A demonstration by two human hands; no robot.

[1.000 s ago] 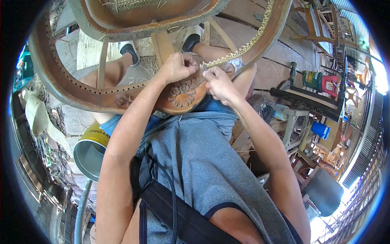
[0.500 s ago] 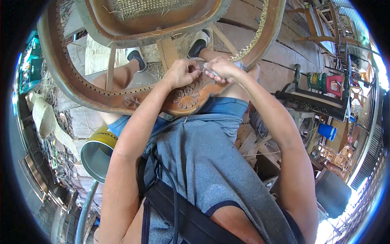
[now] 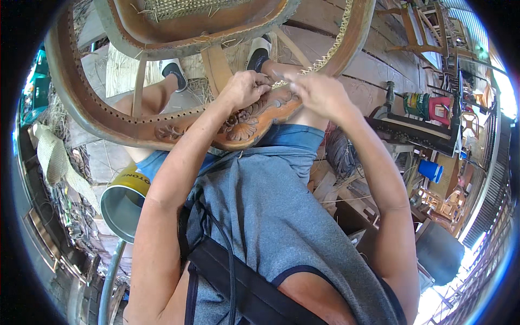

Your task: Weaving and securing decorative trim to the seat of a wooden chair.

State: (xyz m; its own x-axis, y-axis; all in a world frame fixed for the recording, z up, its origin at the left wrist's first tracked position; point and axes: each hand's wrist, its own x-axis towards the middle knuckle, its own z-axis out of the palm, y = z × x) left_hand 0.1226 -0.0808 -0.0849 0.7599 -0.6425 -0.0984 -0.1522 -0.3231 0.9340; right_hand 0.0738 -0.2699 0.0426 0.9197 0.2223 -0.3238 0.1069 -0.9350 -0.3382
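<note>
Shifted outward since prev. shot, my bare R hand (image 3: 323,95) blurs, can't tell its grip, beside pale zigzag cane edging (image 3: 324,60) on a carved brown wooden chair frame (image 3: 246,134) by my blue cloth shorts (image 3: 297,142); bare L hand (image 3: 242,91) curled nearby, pinch unclear.

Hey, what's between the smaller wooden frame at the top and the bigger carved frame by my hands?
In the head view, three wooden slats span that stretch; your legs, shoes and the floor show through the gaps.
</note>
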